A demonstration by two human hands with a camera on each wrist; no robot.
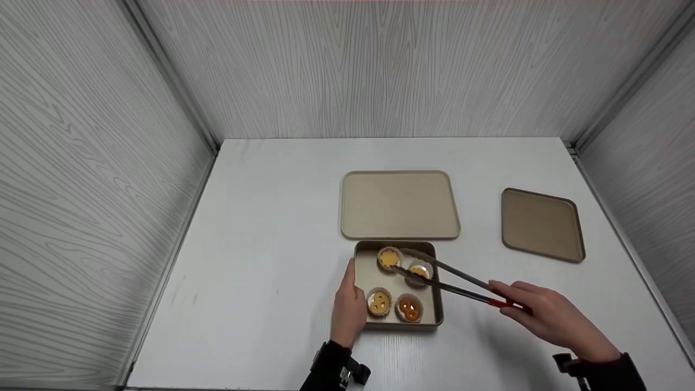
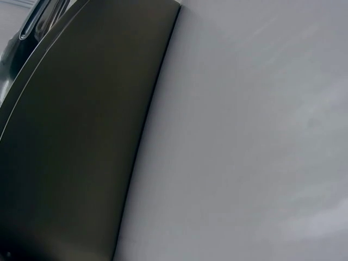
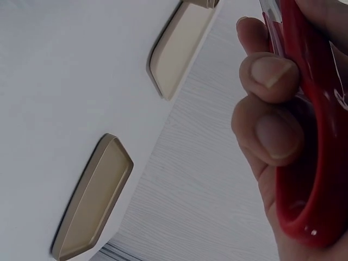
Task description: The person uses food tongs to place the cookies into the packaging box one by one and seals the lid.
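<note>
A white surface [image 1: 271,217] is closed in by three pale grey walls [image 1: 380,65] with a wood-grain pattern. Metal strips [image 1: 174,87] run along the corners. The light is soft and even, with weak shadows.

Tongs [image 1: 456,282] red-handled; trays [image 1: 400,205] beige; tarts [image 1: 389,258] yellow-orange; table [image 1: 271,244] white.

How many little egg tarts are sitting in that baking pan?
4, all in the pan: back left, back right between the tongs' tips, front left, front right. None seems hidden.
</note>
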